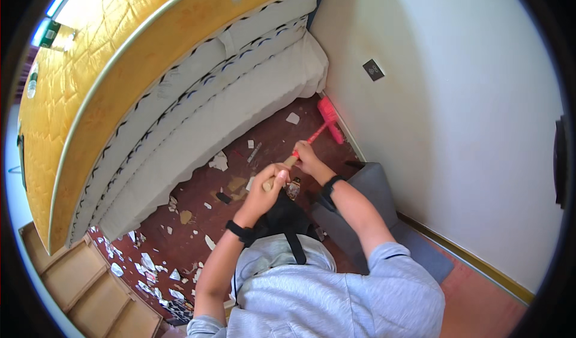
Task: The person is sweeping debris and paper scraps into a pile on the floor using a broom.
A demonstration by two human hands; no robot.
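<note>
Both of my hands grip a broom (330, 119) with a red head and a long stick. My left hand (263, 189) is closed round the tan top end of the handle. Farther down the stick, where it turns red, my right hand (306, 156) is wrapped round it. The broom head rests on the dark red floor at the foot of the white wall, near the bed's far corner. White scraps (219, 161) and other bits of litter lie scattered over the floor, including a dark flat piece (224, 198) left of my left hand.
A bed with a yellow quilted mattress (114, 38) and white skirt (240, 107) runs along the left. Grey padded furniture (372, 188) stands by my right arm against the wall (468, 98). A wooden slatted frame (90, 281) lies at lower left, beside more white litter (148, 261).
</note>
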